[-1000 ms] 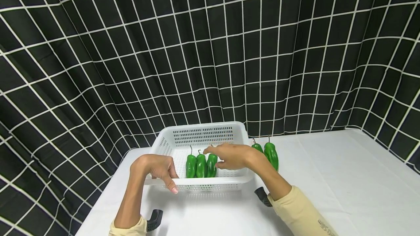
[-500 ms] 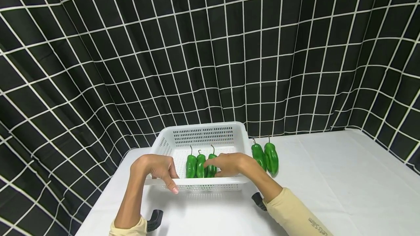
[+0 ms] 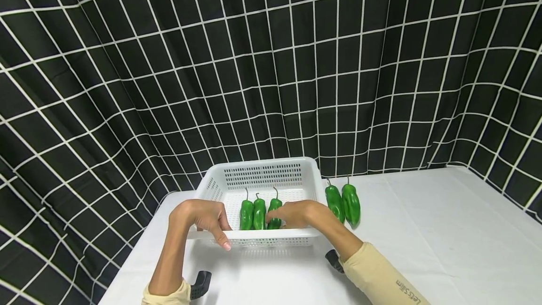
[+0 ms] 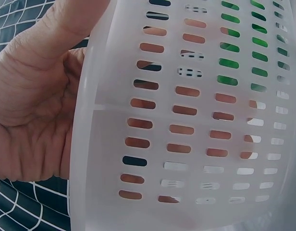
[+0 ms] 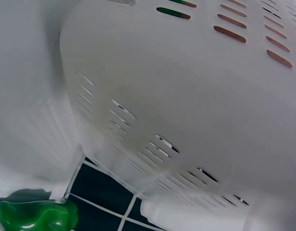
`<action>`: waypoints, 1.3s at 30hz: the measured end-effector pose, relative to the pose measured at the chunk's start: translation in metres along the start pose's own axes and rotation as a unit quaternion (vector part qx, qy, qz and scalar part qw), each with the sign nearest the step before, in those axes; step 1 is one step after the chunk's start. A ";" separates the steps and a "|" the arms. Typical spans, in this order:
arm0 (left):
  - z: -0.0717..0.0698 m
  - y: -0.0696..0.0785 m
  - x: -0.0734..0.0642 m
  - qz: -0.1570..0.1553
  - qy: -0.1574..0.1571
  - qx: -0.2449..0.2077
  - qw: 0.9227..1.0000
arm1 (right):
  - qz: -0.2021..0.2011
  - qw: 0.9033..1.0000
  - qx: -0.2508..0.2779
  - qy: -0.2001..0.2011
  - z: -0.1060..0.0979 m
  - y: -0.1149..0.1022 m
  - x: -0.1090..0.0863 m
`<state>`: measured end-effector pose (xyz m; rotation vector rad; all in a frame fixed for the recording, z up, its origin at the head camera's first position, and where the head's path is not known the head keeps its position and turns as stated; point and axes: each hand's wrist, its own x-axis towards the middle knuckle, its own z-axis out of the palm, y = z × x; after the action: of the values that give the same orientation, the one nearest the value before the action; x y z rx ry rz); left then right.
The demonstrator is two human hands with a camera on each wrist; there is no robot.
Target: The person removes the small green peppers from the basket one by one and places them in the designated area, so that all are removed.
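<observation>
A white slotted plastic basket (image 3: 292,233) holds three long green peppers side by side: a left pepper (image 3: 246,215), a middle pepper (image 3: 259,215) and a right pepper (image 3: 275,204). My left hand (image 3: 203,215) grips the basket's front wall near its left corner, thumb outside and fingers inside. In the left wrist view its fingers show through the slots of the wall (image 4: 109,159). Reaching over the front rim, my right hand (image 3: 292,214) holds the right pepper, with a finger bent over its left side. The basket wall hides much of this hand in the right wrist view.
Two more green peppers, a slimmer one (image 3: 334,201) and a larger one (image 3: 350,204), lie on the white tablecloth (image 3: 423,229) just right of the basket. A black curtain with a white grid (image 3: 317,84) hangs behind the table and along both sides.
My right hand has come down from above the right pepper and taken hold of it. That pepper has shifted slightly right, opening a gap from the middle one. My left hand stays put.
</observation>
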<state>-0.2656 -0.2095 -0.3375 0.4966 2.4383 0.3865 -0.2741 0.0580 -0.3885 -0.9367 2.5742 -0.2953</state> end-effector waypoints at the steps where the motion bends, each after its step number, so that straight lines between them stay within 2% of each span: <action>1: 0.000 0.000 0.000 -0.002 0.000 0.000 1.000 | 0.000 1.000 0.003 0.000 0.000 0.000 0.000; 11: 0.001 -0.001 0.000 0.004 0.001 0.000 1.000 | -0.019 0.999 -0.010 0.029 -0.001 -0.002 0.001; 19: 0.000 -0.002 0.000 0.009 0.000 0.001 1.000 | -0.002 0.996 0.034 0.087 -0.004 -0.003 -0.001; 27: 0.001 0.000 0.002 0.005 0.003 -0.001 1.000 | 0.032 0.991 0.061 0.114 -0.005 -0.003 -0.001; 32: 0.001 -0.001 0.002 0.001 0.005 -0.002 1.000 | 0.012 0.988 0.066 0.136 -0.006 -0.003 -0.001; 39: 0.001 -0.002 0.001 0.010 0.000 0.002 1.000 | -0.019 0.984 0.066 0.162 -0.014 -0.001 -0.005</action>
<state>-0.2668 -0.2108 -0.3395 0.5237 2.4363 0.3903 -0.2757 0.0615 -0.3736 -0.9551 2.7852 -0.6709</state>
